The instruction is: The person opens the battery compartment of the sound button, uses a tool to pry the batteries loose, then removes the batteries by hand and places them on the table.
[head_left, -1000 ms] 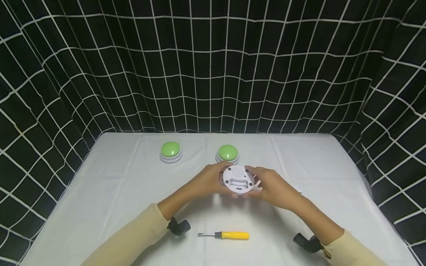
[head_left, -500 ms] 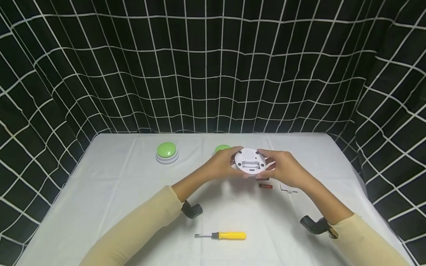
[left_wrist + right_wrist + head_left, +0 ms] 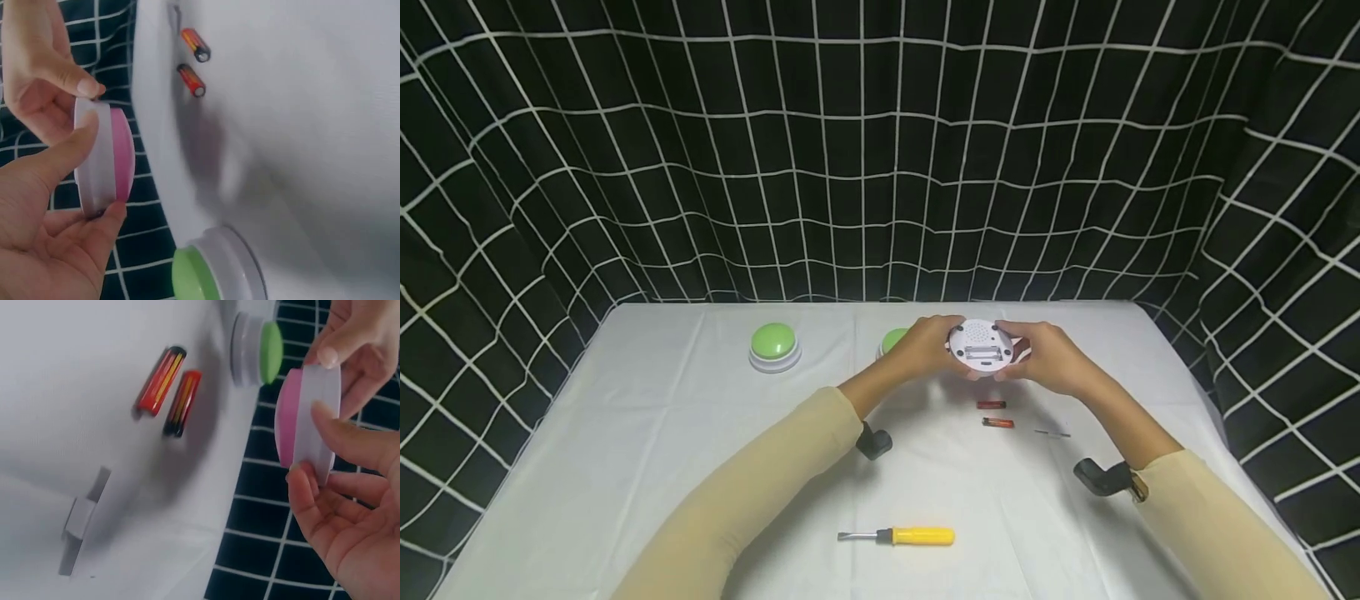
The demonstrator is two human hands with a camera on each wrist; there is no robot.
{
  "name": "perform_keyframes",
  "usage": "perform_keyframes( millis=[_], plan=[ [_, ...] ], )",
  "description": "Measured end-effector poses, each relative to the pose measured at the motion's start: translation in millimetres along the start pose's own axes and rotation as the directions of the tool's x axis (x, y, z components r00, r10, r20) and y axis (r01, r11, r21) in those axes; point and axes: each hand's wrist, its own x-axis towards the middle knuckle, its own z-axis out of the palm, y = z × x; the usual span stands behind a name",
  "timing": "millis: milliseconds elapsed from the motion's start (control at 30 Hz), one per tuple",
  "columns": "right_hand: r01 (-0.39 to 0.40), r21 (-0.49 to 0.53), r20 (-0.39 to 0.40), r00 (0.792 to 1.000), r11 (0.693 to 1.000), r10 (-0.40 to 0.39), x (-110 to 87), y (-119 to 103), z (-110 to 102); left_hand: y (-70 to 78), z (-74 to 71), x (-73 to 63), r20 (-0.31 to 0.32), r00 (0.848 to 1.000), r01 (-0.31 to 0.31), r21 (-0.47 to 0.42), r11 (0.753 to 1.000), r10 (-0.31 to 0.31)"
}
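Observation:
A round push-button buzzer [image 3: 977,335] is held up over the table, its white underside facing the head camera. That side shows a speaker grille and an uncovered battery compartment [image 3: 983,352]. Its pink dome [image 3: 123,153] points away from the head camera and shows only in the wrist views. My left hand [image 3: 931,348] grips the buzzer's left rim between thumb and fingers. On the opposite rim, my right hand [image 3: 1051,358] holds it the same way. Two red batteries [image 3: 997,422] lie on the table below the buzzer.
Two green-domed buzzers stand toward the back, one at left [image 3: 773,343] and one [image 3: 892,340] partly behind the left hand. A small white battery cover [image 3: 81,515] lies right of the batteries. A yellow-handled screwdriver [image 3: 921,536] lies near the front. Black grid cloth [image 3: 880,150] surrounds the white table [image 3: 700,450].
Both hands have carried the buzzer forward and to the right in the head view. The two batteries on the table have come into full view beneath it. The screwdriver stays put.

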Motion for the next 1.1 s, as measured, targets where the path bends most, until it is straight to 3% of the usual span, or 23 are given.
perform_keyframes(
  millis=[233, 433, 600, 900, 1100],
  plan=[
    [-0.034, 0.008, 0.017, 0.999, 0.999, 0.034, 8.4, 19, -1, 3.6, 15.4, 18.8, 0.002, 0.999, 0.039, 0.061, 0.997, -0.040],
    [-0.034, 0.006, 0.032, 0.999, 0.999, 0.034, 13.8, 30, 2, 4.2, 26.0, 28.1, -0.007, 0.994, 0.109, 0.104, 0.989, -0.109],
    [-0.031, 0.027, 0.040, 0.999, 0.999, 0.029, 16.5, 35, 4, 5.3, 31.4, 32.9, -0.005, 0.987, 0.163, 0.107, 0.981, -0.163],
    [-0.069, 0.039, 0.096, 0.993, 0.997, 0.065, 20.6, 43, 10, -0.6, 39.5, 35.4, 0.034, 0.983, 0.174, 0.089, 0.981, -0.178],
    [-0.078, 0.023, 0.091, 0.993, 0.997, 0.076, 22.8, 44, 9, -0.1, 39.8, 37.5, 0.029, 0.979, 0.199, 0.088, 0.976, -0.202]
  ],
)
